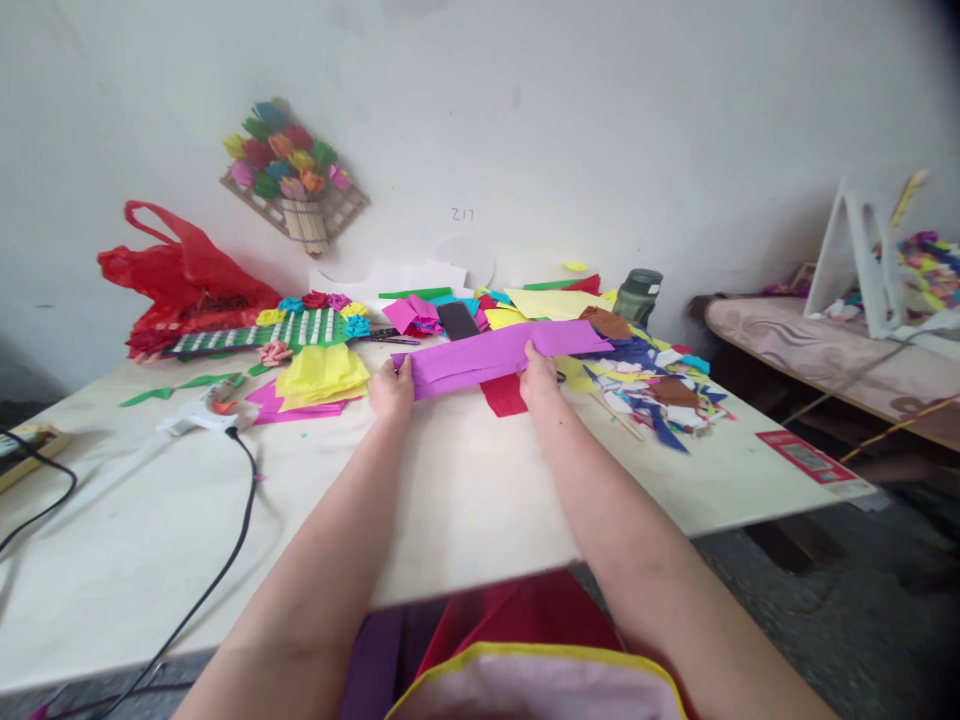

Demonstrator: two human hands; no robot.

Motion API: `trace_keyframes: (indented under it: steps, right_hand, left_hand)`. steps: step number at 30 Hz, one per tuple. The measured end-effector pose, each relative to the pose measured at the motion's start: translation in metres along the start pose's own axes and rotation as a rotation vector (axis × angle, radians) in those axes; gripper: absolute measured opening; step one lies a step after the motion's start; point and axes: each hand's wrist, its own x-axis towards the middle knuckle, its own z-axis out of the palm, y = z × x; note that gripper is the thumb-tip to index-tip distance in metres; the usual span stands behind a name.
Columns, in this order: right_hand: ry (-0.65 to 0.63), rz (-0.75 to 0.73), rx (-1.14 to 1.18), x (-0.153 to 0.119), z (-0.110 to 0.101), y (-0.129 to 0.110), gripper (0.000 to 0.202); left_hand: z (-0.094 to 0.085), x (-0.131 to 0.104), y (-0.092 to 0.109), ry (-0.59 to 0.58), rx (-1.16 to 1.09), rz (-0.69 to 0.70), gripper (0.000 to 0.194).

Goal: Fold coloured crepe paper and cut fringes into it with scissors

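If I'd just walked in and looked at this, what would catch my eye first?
Probably the long purple paper strip, stretched between the left hand and right hand above the table. Next, the bouquet of colorful flowers on the wall, up to the left, and the bright red plastic bag below it at the table's far left.

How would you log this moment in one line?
left hand: grips purple paper | right hand: grips it too | red paper: on table, partly hidden
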Motion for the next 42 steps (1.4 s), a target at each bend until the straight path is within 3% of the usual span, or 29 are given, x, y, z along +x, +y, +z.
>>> trace_keyframes:
  steps: [7,12,16,18,20,22,24,28,30,35,42]
  right_hand:
    - [-0.118,0.001,-0.091,0.005,-0.007,-0.01,0.039]
    - [-0.055,0.033,-0.072,0.007,-0.011,-0.011,0.039]
    - [-0.046,0.068,-0.093,0.003,-0.007,-0.003,0.033]
    - [-0.059,0.049,-0.129,0.0,-0.004,0.002,0.029]
    - [-0.075,0.02,-0.178,-0.002,-0.001,0.006,0.027]
    - [-0.085,0.0,-0.227,-0.001,-0.001,0.009,0.026]
    - [-0.08,-0.011,-0.262,0.001,-0.002,0.013,0.027]
    - [-0.075,-0.033,-0.284,0.005,-0.005,0.018,0.027]
    - [-0.096,-0.047,-0.267,0.005,-0.006,0.018,0.025]
    - [-0.176,0.035,-0.21,-0.005,-0.001,0.007,0.023]
    - [-0.481,0.077,-0.244,-0.009,0.0,-0.009,0.02]
  left_hand:
    - [-0.005,-0.002,0.003,0.044,0.082,0.018,0.041]
    - [-0.004,0.001,0.0,0.092,0.084,0.035,0.039]
    - [-0.006,0.0,-0.001,0.015,0.143,-0.006,0.034]
    - [-0.008,-0.004,0.003,-0.006,0.205,0.067,0.04]
    - [-0.007,-0.011,0.01,0.025,0.265,0.254,0.051]
    - [-0.002,-0.02,0.017,-0.015,0.292,0.463,0.055]
    - [0.007,-0.027,0.021,-0.157,0.286,0.618,0.06]
    - [0.025,-0.036,0.021,-0.566,0.328,0.657,0.067]
    - [0.029,-0.037,0.02,-0.649,0.353,0.633,0.069]
    - [0.033,-0.034,0.021,-0.627,0.35,0.625,0.069]
    - [0.039,-0.033,0.022,-0.576,0.324,0.625,0.064]
